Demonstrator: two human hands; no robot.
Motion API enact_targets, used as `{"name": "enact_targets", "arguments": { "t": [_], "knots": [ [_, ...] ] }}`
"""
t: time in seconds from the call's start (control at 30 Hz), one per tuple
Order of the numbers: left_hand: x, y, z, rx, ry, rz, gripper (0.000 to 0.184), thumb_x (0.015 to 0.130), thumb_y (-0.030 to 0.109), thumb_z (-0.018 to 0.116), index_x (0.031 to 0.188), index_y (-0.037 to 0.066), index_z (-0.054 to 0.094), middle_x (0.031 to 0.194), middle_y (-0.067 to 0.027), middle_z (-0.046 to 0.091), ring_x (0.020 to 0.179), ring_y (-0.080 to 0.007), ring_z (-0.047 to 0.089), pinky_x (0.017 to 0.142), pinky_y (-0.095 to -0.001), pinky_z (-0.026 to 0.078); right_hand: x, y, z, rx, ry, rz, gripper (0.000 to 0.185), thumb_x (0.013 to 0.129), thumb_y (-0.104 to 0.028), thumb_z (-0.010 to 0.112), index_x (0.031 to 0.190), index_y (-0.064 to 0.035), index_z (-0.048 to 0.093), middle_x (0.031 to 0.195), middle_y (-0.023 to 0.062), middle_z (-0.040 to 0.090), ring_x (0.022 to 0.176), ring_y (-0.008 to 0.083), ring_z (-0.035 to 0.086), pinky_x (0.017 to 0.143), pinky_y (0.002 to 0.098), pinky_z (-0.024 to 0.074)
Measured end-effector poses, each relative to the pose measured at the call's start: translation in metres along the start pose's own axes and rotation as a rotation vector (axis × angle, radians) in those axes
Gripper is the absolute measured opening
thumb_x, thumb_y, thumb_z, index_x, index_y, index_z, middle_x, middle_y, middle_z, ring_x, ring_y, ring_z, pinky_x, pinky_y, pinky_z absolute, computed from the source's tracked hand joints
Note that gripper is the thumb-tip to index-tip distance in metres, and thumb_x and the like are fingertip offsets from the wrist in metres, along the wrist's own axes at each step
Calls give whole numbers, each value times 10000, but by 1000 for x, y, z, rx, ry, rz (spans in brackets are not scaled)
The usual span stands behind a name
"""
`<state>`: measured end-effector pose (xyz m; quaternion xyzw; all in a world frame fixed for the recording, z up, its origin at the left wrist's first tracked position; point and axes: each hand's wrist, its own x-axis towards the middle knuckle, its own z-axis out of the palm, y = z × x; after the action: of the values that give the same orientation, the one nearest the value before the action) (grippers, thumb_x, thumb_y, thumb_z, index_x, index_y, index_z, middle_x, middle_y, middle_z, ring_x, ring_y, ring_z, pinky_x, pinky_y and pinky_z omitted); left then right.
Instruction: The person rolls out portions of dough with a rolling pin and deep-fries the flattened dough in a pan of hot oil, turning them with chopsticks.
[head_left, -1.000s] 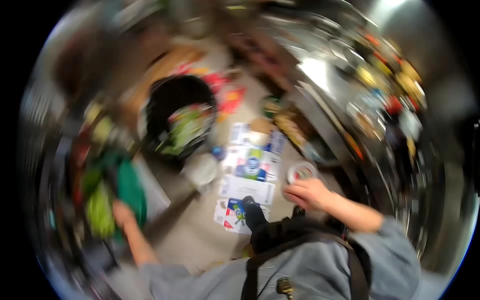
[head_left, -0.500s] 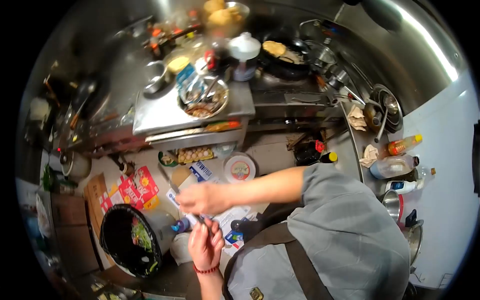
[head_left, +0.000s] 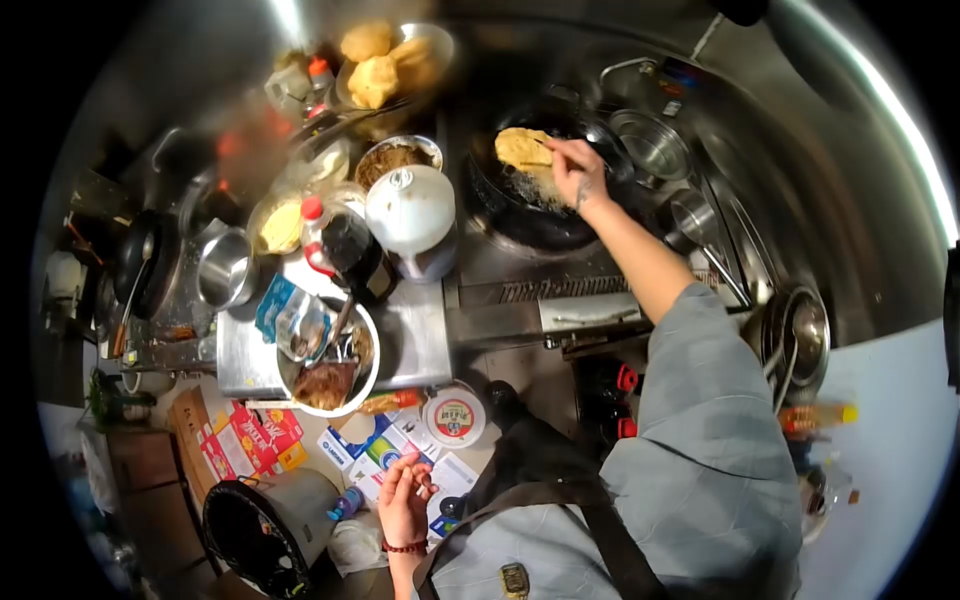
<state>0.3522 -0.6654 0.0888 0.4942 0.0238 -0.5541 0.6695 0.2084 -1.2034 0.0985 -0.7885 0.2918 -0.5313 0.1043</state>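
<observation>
Flatbread (head_left: 522, 148) in the wok (head_left: 484, 192), likely light, oily and fragile, is best gripped at its rim, fingers of the right hand (head_left: 578, 172) being clamped on apparent chopsticks (head_left: 541, 164), the left hand's (head_left: 403, 505) closure unclear

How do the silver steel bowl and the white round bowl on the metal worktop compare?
Contents: the silver steel bowl looks empty; the white round bowl holds brown food, with a utensil standing in it.
Surface: the steel bowl is shiny metal; the white bowl's rim is plain white.
Size: the white bowl looks larger across than the steel one.
Shared: both are round and open-topped.
</observation>
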Motion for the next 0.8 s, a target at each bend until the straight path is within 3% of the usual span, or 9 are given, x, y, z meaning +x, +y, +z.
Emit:
{"name": "enact_targets", "arguments": {
  "t": [0.03, 0.23, 0.3, 0.37, 0.43, 0.47, 0.6, 0.63, 0.8],
  "knots": [
    [8, -1, 7, -2, 49, -7, 238, 968, 138, 503, 1171, 21, 545, 976, -78, 626, 810, -120, 564, 720, -297, 488, -5, 14, 18, -101, -20, -119, 167, 846, -38, 623, 967, -118, 706, 842, 83, 630, 731, 223, 648, 638, 286, 502],
    [26, 1, 30, -56, 256, 17, 233, 971, 151, 508, 1165, 27, 545, 927, -69, 628, 778, -107, 564, 696, -275, 483, -18, 75, 75, -128, -313, -1, 165, 836, -33, 593, 964, -110, 662, 940, 151, 561, 835, 325, 603, 734, 388, 505],
    [32, -3, 28, -69, 302, 25, 237, 970, 157, 515, 1166, 28, 546, 925, -65, 625, 797, -107, 570, 690, -271, 491, -11, 98, 79, -128, -305, -59, 72, 840, -51, 588, 852, -105, 634, 973, 133, 538, 796, 335, 599, 694, 367, 511],
    [35, -3, 28, -90, 305, 26, 242, 968, 163, 521, 1168, 28, 545, 923, -60, 621, 803, -104, 569, 686, -272, 491, 17, 82, 65, -241, -185, 159, 62, 840, -57, 586, 785, -72, 610, 877, 131, 578, 763, 287, 610, 655, 325, 501],
    [39, -3, 31, -94, 347, 16, 245, 966, 165, 523, 1168, 28, 544, 920, -58, 622, 795, -99, 569, 684, -272, 490, 42, 125, 60, -130, -63, 69, 96, 855, -95, 598, 783, -57, 649, 751, 126, 601, 634, 268, 604, 593, 333, 497],
    [42, -4, 30, -88, 343, 20, 245, 965, 163, 524, 1167, 26, 545, 913, -53, 626, 775, -93, 569, 680, -267, 487, 56, 128, 56, -94, -75, 253, 103, 848, -119, 605, 801, -57, 671, 764, 134, 606, 669, 272, 625, 609, 344, 510],
    [52, -6, 33, -84, 406, 9, 220, 963, 158, 530, 1145, 37, 552, 902, -41, 628, 745, -81, 568, 676, -262, 486, 98, 172, 72, -310, -155, 283, 280, 897, -254, 518, 828, -49, 695, 859, 200, 667, 794, 365, 642, 736, 434, 514],
    [53, -7, 34, -93, 390, 23, 210, 966, 156, 525, 1139, 40, 555, 898, -39, 625, 744, -80, 566, 677, -260, 485, 104, 175, 72, -433, -177, 167, 316, 897, -274, 516, 806, -28, 693, 805, 203, 669, 774, 363, 646, 732, 434, 514],
    [54, -8, 42, -112, 412, 14, 200, 967, 142, 520, 1131, 32, 554, 898, -42, 624, 731, -81, 554, 672, -260, 481, 135, 162, 62, -251, -169, 375, 336, 904, -260, 537, 767, -2, 702, 753, 172, 690, 732, 312, 682, 702, 375, 539]
  ]
}}
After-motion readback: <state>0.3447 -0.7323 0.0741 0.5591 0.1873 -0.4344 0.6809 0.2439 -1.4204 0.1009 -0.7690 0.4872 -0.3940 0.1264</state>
